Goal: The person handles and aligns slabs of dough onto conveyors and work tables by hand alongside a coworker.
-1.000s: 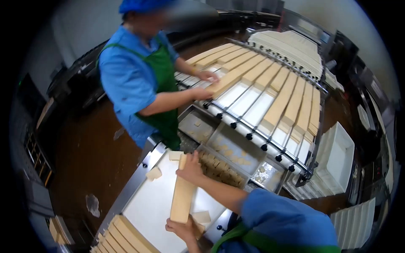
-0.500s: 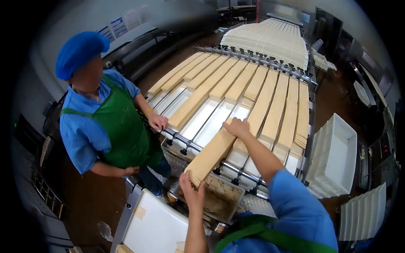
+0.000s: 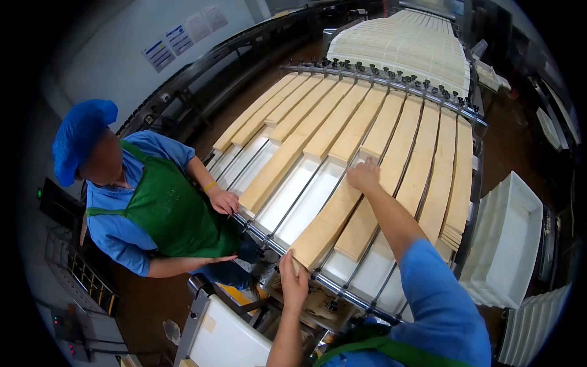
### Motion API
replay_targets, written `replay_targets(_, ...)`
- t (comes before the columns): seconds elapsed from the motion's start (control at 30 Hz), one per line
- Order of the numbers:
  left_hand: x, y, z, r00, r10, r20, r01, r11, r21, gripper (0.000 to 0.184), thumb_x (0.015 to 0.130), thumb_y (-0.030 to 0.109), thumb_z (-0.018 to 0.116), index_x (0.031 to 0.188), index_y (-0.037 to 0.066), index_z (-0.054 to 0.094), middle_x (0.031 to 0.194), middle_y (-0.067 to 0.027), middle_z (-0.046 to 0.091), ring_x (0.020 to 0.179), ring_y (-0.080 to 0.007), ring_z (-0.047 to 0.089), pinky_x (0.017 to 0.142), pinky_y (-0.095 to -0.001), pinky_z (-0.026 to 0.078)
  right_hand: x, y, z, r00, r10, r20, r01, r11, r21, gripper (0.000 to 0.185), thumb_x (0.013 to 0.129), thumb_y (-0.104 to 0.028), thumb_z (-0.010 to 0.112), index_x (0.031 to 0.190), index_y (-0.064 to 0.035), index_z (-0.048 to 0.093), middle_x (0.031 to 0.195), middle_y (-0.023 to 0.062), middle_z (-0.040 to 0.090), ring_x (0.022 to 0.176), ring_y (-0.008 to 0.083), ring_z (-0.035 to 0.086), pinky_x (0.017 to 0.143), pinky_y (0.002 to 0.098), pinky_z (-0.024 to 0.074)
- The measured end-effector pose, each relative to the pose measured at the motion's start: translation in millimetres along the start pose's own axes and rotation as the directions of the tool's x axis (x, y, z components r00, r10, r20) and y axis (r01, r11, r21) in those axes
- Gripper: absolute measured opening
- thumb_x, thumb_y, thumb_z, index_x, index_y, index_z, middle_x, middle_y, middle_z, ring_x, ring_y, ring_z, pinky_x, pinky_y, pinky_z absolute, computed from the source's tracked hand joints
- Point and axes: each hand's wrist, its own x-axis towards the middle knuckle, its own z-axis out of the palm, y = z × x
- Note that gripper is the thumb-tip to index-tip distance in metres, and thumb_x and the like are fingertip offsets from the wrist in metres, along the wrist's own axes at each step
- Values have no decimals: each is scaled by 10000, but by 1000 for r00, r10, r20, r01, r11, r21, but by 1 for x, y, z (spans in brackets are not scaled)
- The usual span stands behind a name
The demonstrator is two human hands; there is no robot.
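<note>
Between my two hands lies a long stack of thin dough sheets, pale yellow, in a lane of the slatted white table. My left hand is closed around its near end, at the metal front rail. At the far end my right hand bends its fingers over the stack, partly hiding that end. Just beyond this hand, another dough stack lies in line with it. A shorter-reaching stack sits in the lane to the right, alongside mine.
Several more dough stacks fill the lanes, split by thin metal rods. At left stands a co-worker in a green apron, one hand by the rail. White crates stand at right. A scrap bin and white conveyor are below.
Both hands have moved the dough stack forward; its near end, which overhung the front rail, is now at the rail. The view has shifted, and the co-worker appears lower and farther left.
</note>
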Motion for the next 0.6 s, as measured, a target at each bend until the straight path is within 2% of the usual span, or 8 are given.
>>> replay_targets(0.07, 7, -7, 12, 1000, -15, 13, 15, 1000, -4, 495, 872, 42, 511, 1352, -4, 395, 1363, -264, 374, 1265, -408, 381, 1055, -405, 317, 1, 1, -20, 986, -67, 155, 76, 996, -50, 553, 919, -355, 352, 1288, 22, 516, 1354, 166, 486, 1312, 366, 313, 1089, 462, 167)
replay_targets(0.2, 24, -21, 39, 998, -6, 70, 7, 1000, -14, 531, 854, -29, 519, 1366, -21, 379, 1400, -201, 390, 1306, -306, 388, 1082, -352, 293, 11, 9, 2, 998, -10, 65, 23, 980, -197, 611, 930, -394, 359, 1389, 7, 397, 1391, 178, 432, 1312, 380, 299, 1086, 477, 169)
replay_targets(0.23, 28, -25, 48, 996, -57, 66, 72, 966, -247, 562, 860, -59, 508, 1393, -32, 332, 1417, -184, 386, 1319, -266, 380, 1090, -331, 286, 6, 10, 2, 999, -27, -19, 24, 993, -112, 658, 931, -440, 349, 1421, -2, 333, 1438, 181, 366, 1337, 386, 264, 1100, 483, 147)
replay_targets(0.37, 28, -19, 48, 990, -138, 39, 138, 835, -532, 588, 870, -57, 496, 1416, -41, 279, 1422, -173, 385, 1311, -242, 385, 1088, -320, 290, 8, 19, 31, 982, -14, -188, -1, 997, -79, 794, 910, -564, 362, 1465, -16, 216, 1529, 176, 207, 1401, 380, 167, 1124, 498, 102)
replay_targets(0.47, 6, -15, 25, 983, -181, -19, 151, 872, -465, 595, 869, -58, 494, 1419, -26, 271, 1433, -171, 360, 1296, -240, 403, 1086, -323, 295, 14, 22, 27, 993, 9, -114, -21, 995, -97, 836, 892, -608, 367, 1469, -22, 216, 1542, 184, 168, 1417, 400, 123, 1143, 508, 72)
replay_targets(0.53, -21, -12, 2, 975, -136, -176, 89, 964, -251, 570, 871, -36, 504, 1408, 10, 317, 1444, -175, 326, 1284, -264, 414, 1077, -342, 312, 16, 23, 22, 992, 19, -127, -31, 995, -98, 828, 872, -608, 434, 1435, -18, 297, 1508, 192, 259, 1396, 403, 195, 1127, 527, 138)
replay_targets(0.57, -40, -5, -17, 962, -105, -250, 141, 981, 131, 551, 871, 14, 552, 1388, 48, 366, 1433, -177, 320, 1276, -294, 418, 1048, -354, 347, 33, 33, 56, 949, -41, -313, -10, 987, -160, 806, 859, -607, 462, 1399, -17, 364, 1465, 193, 336, 1366, 400, 259, 1117, 522, 176)
replay_targets(0.6, -58, -13, -27, 936, -101, -338, 145, 984, 107, 558, 846, 48, 610, 1364, 61, 402, 1381, -174, 360, 1226, -307, 448, 1012, -355, 381, 22, 27, 45, 944, -128, -305, 48, 966, -255, 767, 858, -575, 497, 1381, -22, 398, 1418, 195, 399, 1336, 377, 320, 1113, 508, 202)
